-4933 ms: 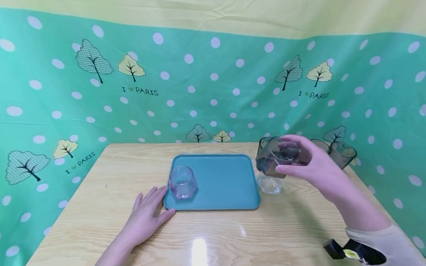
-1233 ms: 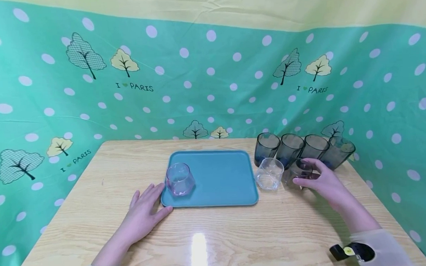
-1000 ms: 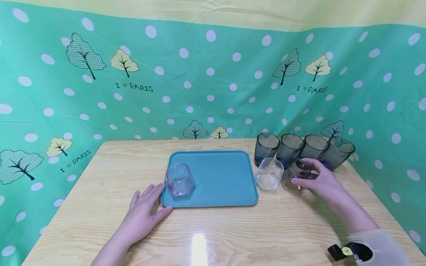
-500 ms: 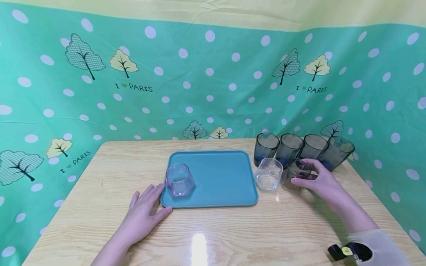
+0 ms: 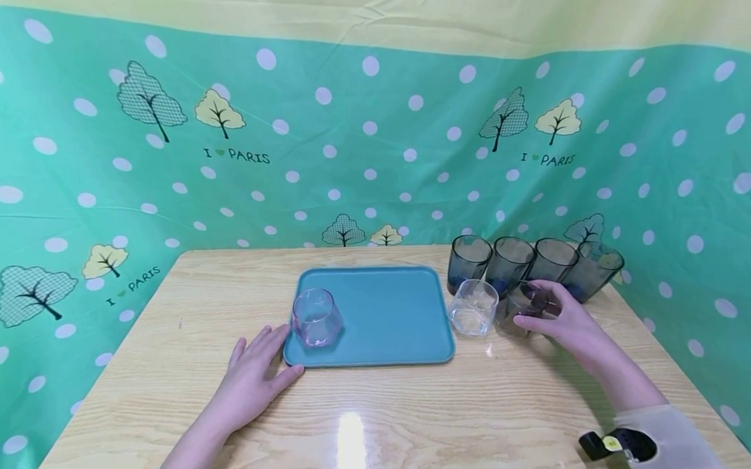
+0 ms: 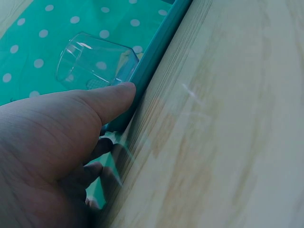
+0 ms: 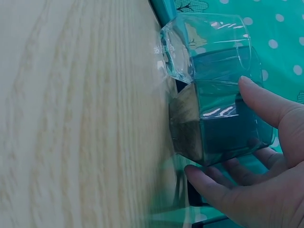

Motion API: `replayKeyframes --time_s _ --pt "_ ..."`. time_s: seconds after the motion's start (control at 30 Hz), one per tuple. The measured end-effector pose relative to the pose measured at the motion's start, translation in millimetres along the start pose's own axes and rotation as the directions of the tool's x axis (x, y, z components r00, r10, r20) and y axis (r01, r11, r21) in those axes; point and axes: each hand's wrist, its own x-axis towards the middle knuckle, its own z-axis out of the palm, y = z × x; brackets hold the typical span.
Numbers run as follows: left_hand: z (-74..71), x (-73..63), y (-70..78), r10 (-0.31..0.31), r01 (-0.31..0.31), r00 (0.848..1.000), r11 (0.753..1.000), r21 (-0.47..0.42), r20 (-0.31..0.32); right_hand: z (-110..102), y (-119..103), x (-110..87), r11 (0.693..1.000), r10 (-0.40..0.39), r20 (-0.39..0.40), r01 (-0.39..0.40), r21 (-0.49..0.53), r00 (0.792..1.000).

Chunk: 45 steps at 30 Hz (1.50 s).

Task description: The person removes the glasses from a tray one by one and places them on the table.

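My right hand (image 5: 565, 317) is curled round a short smoky drinking glass (image 5: 520, 319), thumb on the near side. The glass stands upright on the table, just right of a clear faceted glass (image 5: 474, 310). In the right wrist view, the smoky glass (image 7: 228, 123) lies between thumb and fingers, with the clear glass (image 7: 213, 35) beyond it. My left hand (image 5: 253, 380) rests at the left end of a blue tray (image 5: 391, 317), fingers extended and touching its rim. On the tray's left part sits a pink-tinted faceted glass (image 5: 318, 323), also in the left wrist view (image 6: 95, 61).
Several tall dark glasses (image 5: 469, 262) stand in a row behind the right hand, at the table's back right. The wooden table (image 5: 407, 420) ends at a green dotted curtain (image 5: 372, 152) at the back.
About five seconds ago my right hand held the smoky glass tilted in the air near the clear glass; now that glass stands on the table to its right. My left hand has stayed put.
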Motion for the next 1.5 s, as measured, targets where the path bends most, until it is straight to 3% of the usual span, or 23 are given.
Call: replayKeyframes --time_s 0.4,0.57,0.77,1.07,1.5 --pt "-0.4 -0.9 -0.9 -0.004 0.004 1.0 1.0 0.002 0.003 -13 -22 -6.4 0.995 -0.092 -0.031 0.091 -0.031 0.995" --pt "-0.1 0.3 -1.0 0.001 -0.001 1.0 1.0 0.008 0.002 -17 -41 -9.4 0.983 -0.169 -0.078 0.162 -0.089 0.983" --pt "-0.3 0.9 -0.8 0.002 -0.002 1.0 1.0 0.009 0.003 -15 -72 -12.0 0.978 -0.189 -0.104 0.177 -0.115 0.976" --pt "-0.8 1.9 -0.2 0.001 -0.001 1.0 1.0 0.002 0.005 8 -114 -11.5 0.971 -0.239 -0.045 0.237 -0.036 0.97" --pt "1.0 0.7 -3.7 -0.009 0.009 1.0 1.0 0.002 0.007 58 -146 -1.2 0.949 -0.312 0.05 0.309 0.056 0.949"
